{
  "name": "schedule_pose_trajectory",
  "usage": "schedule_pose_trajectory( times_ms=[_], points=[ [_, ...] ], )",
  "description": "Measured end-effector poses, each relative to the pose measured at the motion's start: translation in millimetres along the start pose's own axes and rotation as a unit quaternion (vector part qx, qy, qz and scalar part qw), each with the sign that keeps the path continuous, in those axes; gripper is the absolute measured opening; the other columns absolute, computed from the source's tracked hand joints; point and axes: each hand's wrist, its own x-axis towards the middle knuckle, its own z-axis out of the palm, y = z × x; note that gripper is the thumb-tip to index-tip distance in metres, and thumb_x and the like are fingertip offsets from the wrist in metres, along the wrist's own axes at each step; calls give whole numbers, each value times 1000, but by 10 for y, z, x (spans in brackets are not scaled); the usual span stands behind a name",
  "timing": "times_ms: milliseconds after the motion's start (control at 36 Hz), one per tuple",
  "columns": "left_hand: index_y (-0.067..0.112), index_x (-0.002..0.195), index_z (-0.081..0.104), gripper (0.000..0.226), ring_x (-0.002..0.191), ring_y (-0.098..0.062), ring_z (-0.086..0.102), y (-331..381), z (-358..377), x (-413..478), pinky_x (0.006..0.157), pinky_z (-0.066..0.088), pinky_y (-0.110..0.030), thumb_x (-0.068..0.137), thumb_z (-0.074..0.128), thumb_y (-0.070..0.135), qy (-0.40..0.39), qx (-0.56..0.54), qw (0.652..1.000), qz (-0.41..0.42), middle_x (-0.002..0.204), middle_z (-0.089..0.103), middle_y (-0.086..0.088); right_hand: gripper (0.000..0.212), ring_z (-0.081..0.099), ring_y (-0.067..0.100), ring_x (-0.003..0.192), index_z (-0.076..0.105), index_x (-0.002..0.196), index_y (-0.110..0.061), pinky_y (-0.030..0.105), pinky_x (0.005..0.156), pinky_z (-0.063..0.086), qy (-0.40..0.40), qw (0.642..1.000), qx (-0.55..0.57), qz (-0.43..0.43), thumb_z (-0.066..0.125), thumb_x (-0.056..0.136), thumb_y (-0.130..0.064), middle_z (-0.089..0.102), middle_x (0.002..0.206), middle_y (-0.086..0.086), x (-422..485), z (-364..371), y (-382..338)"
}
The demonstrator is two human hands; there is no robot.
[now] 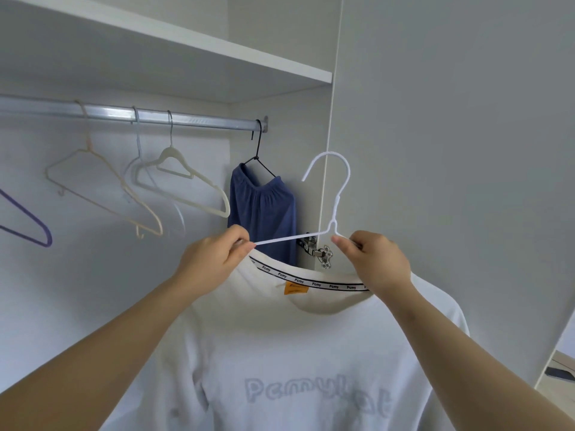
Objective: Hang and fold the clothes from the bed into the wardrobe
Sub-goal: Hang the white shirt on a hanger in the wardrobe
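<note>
Before the wardrobe rail [186, 117], raised hands pinch white hanger [334, 194] shoulders through white T-shirt [280, 353]: left hand [214, 259], right hand [378, 259].

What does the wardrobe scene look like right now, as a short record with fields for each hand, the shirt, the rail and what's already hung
left hand: left hand pinches the white hanger by its left arm
right hand: right hand pinches the hanger's right arm
shirt: white T-shirt on the white hanger, held up in front of the wardrobe
hanger hook: not on the rail, below and right of its end
already hung: blue garment on a black hanger at the rail's right end
spare hangers: beige, pale blue and cream ones empty on the rail; purple one at far left
</note>
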Motion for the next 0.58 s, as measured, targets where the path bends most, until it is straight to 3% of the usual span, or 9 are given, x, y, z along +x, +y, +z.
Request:
schedule_pose_trajectory(
  times_ms=[56, 167, 306, 389, 444, 583],
  points=[
    [38, 75, 40, 20, 57, -4, 48, -80, -4, 5, 53, 29, -20, 94, 45, 43, -37, -22, 999, -27, 58, 48, 12, 55, 33, 11, 50, 30, 51, -18, 26, 47, 22, 2, 1000, 9, 19, 52, 88, -52, 34, 46, -4, 1, -29, 61],
    [33, 66, 34, 32, 57, -11, 45, -105, 17, 29, 51, 31, -23, 95, 45, 37, -28, -16, 999, -31, 56, 46, 6, 51, 36, 13, 52, 38, 53, -17, 26, 49, 25, -12, 999, 36, 38, 54, 87, -51, 37, 48, -5, -8, -31, 110],
    [22, 75, 46, 21, 59, -9, 45, -86, 95, 79, 53, 31, -21, 94, 51, 28, 20, -64, 997, -49, 59, 46, 10, 44, 39, 12, 53, 44, 53, -20, 28, 54, 32, -41, 993, 100, 53, 62, 85, -45, 41, 49, -8, 21, -55, 99],
    [14, 89, 59, 12, 77, -19, 54, -54, 92, 134, 68, 40, -31, 92, 55, 25, 9, -74, 996, -54, 75, 55, 10, 46, 36, 13, 50, 43, 49, -19, 27, 52, 30, -55, 988, 127, 69, 67, 82, -41, 37, 45, -9, 35, -53, 79],
    [12, 96, 62, 13, 87, -18, 57, -18, 80, 171, 77, 44, -32, 91, 57, 24, 3, -80, 996, -51, 87, 59, 5, 46, 35, 15, 50, 43, 50, -17, 27, 52, 29, -69, 985, 137, 83, 69, 81, -40, 38, 46, -6, 37, -28, 69],
    [16, 90, 62, 8, 88, -13, 54, 62, 10, 278, 75, 37, -24, 90, 57, 21, 17, -84, 995, -59, 92, 57, 5, 39, 34, 16, 48, 53, 59, -10, 25, 50, 28, -87, 977, 156, 121, 69, 81, -38, 41, 50, -2, 33, 70, 108]
  ],
)
